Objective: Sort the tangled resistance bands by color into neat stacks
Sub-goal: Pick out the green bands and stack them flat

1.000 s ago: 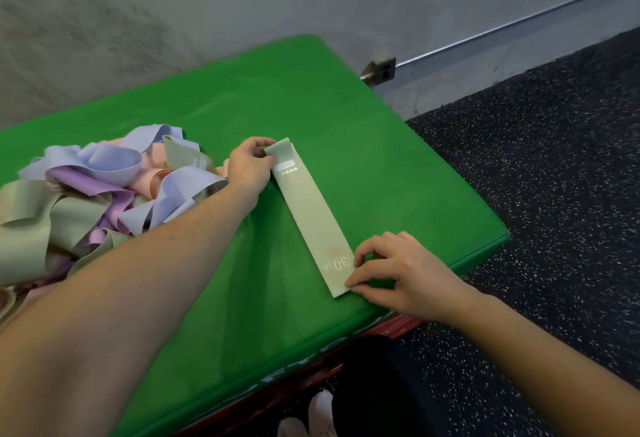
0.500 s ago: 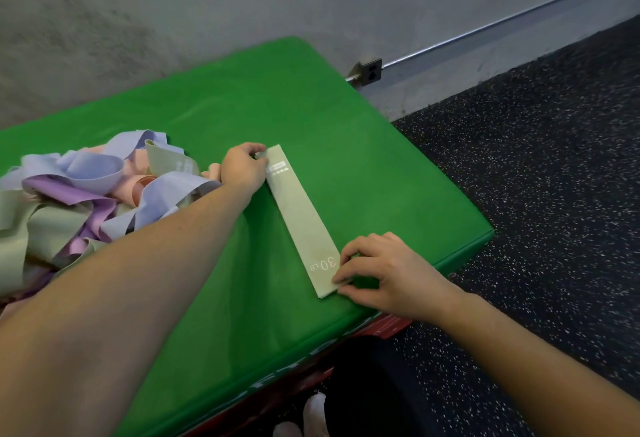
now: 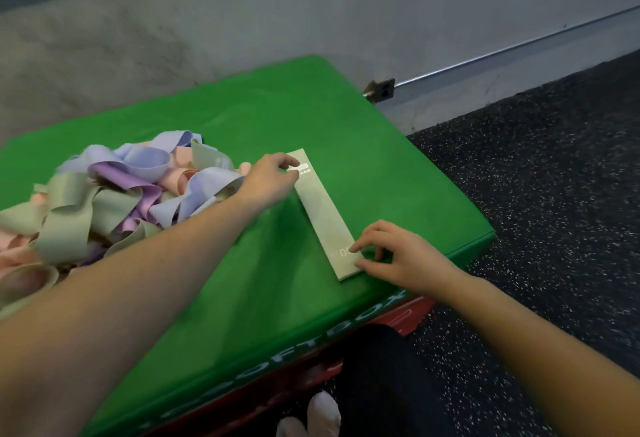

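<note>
Sage-green and flat, one band (image 3: 323,214) lies stretched out on the green padded box (image 3: 346,117), running from its far end near the middle of the top down toward the near right edge. The left hand (image 3: 268,180) sits at the far end of this band, its fingertips (image 3: 292,162) curled down over the corner beside the small white printed label, touching the strip; whether they pinch it or only press on it cannot be told through the blur. The right hand (image 3: 398,256) is at the near end, fingers bent and spread, with the tips resting on the band by its white printed number, so the two hands are well apart, one at each end of the same strip. To the left of the left forearm a tangled heap of bands (image 3: 114,204) covers the left part of the box top: loops of sage green, pale lilac-blue, purple and peach-pink twisted over one another. The flat band lies apart from this heap, with the left hand between them. White lettering runs along the near green side of the box, above a red lower layer (image 3: 398,318). Behind the box stands a grey wall (image 3: 242,20) with a metal rail (image 3: 502,52), and speckled black flooring (image 3: 554,194) spreads to the right.
</note>
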### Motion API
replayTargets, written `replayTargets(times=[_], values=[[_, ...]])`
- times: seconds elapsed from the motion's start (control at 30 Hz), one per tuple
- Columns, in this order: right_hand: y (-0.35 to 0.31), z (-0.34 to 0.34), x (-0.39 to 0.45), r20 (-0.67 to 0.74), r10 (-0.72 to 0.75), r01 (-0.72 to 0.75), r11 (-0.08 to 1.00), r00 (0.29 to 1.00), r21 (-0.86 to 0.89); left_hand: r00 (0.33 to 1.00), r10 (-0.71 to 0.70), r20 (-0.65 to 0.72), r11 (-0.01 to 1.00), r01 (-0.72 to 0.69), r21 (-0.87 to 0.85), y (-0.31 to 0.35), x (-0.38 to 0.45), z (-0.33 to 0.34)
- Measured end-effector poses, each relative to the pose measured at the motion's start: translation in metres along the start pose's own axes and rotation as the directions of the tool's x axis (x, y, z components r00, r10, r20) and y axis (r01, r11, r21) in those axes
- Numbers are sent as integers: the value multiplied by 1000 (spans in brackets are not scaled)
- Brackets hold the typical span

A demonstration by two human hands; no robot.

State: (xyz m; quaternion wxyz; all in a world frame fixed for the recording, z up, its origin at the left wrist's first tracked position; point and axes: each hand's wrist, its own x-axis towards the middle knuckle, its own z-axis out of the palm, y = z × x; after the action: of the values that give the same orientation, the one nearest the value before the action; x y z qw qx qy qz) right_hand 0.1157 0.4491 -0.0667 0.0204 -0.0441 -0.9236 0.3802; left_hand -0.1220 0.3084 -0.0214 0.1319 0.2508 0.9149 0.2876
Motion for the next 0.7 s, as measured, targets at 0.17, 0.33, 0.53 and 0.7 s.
replayTargets(times=[0.17,0.33,0.53,0.7], values=[[-21,4,-1,-37,45,-43,998,998,49,995,101,-12,995,-101,-16,-23,-67,-25],[-54,13,4,-31,42,-41,999,999,35,995,71,-64,997,-73,-30,-69,-123,-54],[-98,39,15,26,-21,21,1000,999,8,975,29,-222,997,-45,-65,-124,-187,-78],[-131,68,27,31,-69,69,997,997,19,954,2,-299,998,-22,-65,-165,-227,-94]])
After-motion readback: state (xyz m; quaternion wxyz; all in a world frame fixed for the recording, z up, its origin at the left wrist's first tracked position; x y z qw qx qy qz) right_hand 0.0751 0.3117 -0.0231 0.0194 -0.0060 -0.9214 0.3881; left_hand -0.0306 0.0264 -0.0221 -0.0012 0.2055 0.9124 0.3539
